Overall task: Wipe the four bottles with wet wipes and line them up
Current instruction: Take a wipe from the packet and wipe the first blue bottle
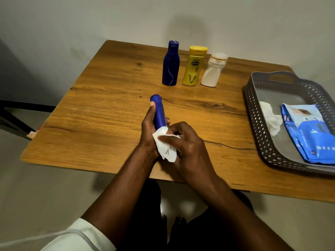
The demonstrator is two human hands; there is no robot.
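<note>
Over the middle of the wooden table (108, 98), my left hand (149, 129) grips a slim blue bottle (159, 113) that tilts away from me, cap end up. My right hand (184, 142) holds a white wet wipe (167, 146) wrapped around the bottle's lower end. Three bottles stand upright in a row at the back: a dark blue one (170, 64), a yellow one (193, 67) and a white one (213, 70), left to right, close together.
A grey perforated tray (257, 113) sits at the table's right edge. In it lie a blue pack of wet wipes (308, 131) and a crumpled used wipe (272, 120). A wall rises right behind the table. A dark frame stands at far left.
</note>
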